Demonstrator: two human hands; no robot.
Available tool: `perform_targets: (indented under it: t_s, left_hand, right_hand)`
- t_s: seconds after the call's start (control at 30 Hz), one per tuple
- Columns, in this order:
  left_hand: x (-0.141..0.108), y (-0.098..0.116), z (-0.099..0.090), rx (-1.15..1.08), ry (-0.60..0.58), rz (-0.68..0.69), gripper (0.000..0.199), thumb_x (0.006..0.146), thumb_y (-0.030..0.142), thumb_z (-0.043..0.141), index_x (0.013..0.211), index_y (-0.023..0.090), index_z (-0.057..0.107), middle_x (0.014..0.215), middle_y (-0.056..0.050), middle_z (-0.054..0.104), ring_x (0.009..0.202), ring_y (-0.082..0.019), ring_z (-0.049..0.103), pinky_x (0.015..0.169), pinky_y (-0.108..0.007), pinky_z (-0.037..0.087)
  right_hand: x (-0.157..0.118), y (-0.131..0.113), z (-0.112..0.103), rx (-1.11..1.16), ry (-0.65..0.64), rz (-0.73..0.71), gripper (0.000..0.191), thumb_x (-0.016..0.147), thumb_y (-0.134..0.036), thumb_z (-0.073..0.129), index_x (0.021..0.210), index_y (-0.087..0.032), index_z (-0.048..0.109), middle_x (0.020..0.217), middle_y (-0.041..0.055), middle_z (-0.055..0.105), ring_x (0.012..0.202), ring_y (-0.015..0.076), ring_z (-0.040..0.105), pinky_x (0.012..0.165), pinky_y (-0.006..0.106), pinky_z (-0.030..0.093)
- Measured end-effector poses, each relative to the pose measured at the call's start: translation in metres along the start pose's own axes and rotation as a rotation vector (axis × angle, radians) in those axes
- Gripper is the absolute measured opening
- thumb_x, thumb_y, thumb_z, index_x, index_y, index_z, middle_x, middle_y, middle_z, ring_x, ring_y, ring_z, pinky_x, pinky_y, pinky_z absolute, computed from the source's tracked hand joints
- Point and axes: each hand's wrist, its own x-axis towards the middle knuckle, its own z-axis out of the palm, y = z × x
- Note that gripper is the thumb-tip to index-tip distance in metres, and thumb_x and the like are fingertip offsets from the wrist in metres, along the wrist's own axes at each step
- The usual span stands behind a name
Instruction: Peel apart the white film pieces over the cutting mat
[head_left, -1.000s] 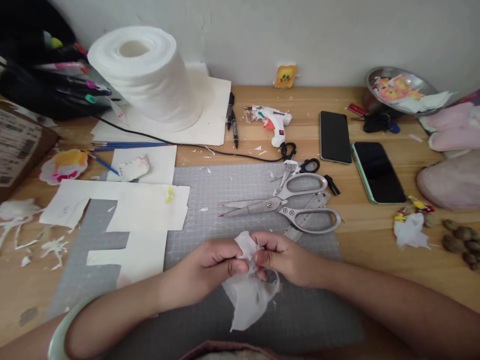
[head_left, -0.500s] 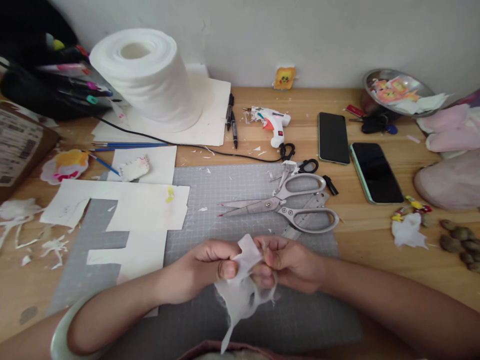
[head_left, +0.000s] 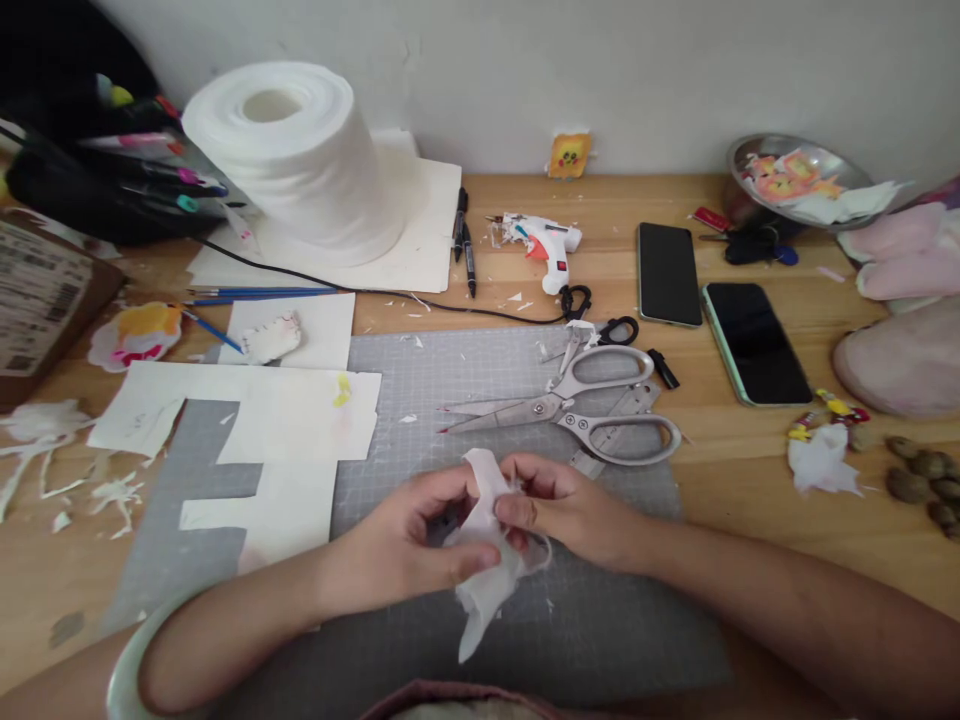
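A torn, crumpled piece of white tissue [head_left: 487, 595] is between my two hands, above the grey cutting mat [head_left: 450, 360]. My left hand [head_left: 424, 535] has its thumb against the front of the tissue and its fingers behind, partly hidden. My right hand [head_left: 559, 510] pinches the tissue's right side between thumb and curled fingers. A narrow flap stands up between the hands, and a ragged end hangs below. Just beyond them lie large grey scissors [head_left: 551, 408] with reddish blade tips, over a metal ruler [head_left: 626, 415].
Cut white paper [head_left: 300, 420] covers the mat's left part. A big white tissue roll [head_left: 292, 170] stands behind it. Along the back are a glue gun [head_left: 553, 250], black pens [head_left: 465, 245] and a metal bowl [head_left: 731, 190]. Two phones [head_left: 670, 275] lie at right.
My left thumb has shifted right across the tissue, and my left fingers have opened somewhat behind it. My right thumb has moved left onto the flap. The tissue is more bunched, its hanging end higher.
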Motion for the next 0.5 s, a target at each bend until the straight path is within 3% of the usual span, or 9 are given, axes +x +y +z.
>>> perform_targets:
  t_s: [0.17,0.27,0.43,0.5]
  left_hand:
    - [0.003,0.000,-0.002,0.145,-0.036,0.013,0.027,0.083,0.039,0.053,0.081,0.014,0.064,0.079,-0.003,0.065,0.074,-0.015,0.057,0.070,-0.024,0.043]
    - [0.005,0.002,-0.001,0.109,-0.006,-0.021,0.030,0.085,0.041,0.050,0.075,0.015,0.063,0.073,-0.001,0.064,0.070,-0.013,0.055,0.068,-0.023,0.042]
    - [0.005,0.001,0.000,-0.060,-0.003,-0.107,0.037,0.078,0.051,0.055,0.073,0.015,0.064,0.069,-0.002,0.062,0.068,-0.014,0.055,0.069,-0.026,0.042]
    - [0.004,0.000,0.000,-0.089,0.048,-0.142,0.040,0.075,0.054,0.058,0.073,0.014,0.063,0.067,-0.001,0.060,0.065,-0.014,0.052,0.066,-0.026,0.042]
  right_hand:
    - [-0.001,0.000,0.002,-0.049,-0.023,0.024,0.041,0.069,-0.049,0.069,0.071,-0.017,0.043,0.057,-0.0065,0.046,0.051,0.0047,0.043,0.047,0.017,0.033]
    - [-0.002,0.004,0.000,-0.009,-0.041,0.015,0.040,0.069,-0.048,0.069,0.070,-0.016,0.044,0.059,-0.0048,0.050,0.052,0.0050,0.044,0.048,0.018,0.034]
    - [-0.002,0.009,-0.007,0.210,-0.117,-0.013,0.041,0.065,-0.044,0.074,0.069,-0.015,0.047,0.060,-0.0035,0.054,0.050,0.0047,0.045,0.050,0.019,0.032]
    - [0.001,0.007,-0.010,0.363,-0.111,-0.027,0.038,0.066,-0.042,0.075,0.071,-0.015,0.048,0.058,-0.0041,0.053,0.050,0.0052,0.045,0.050,0.019,0.032]
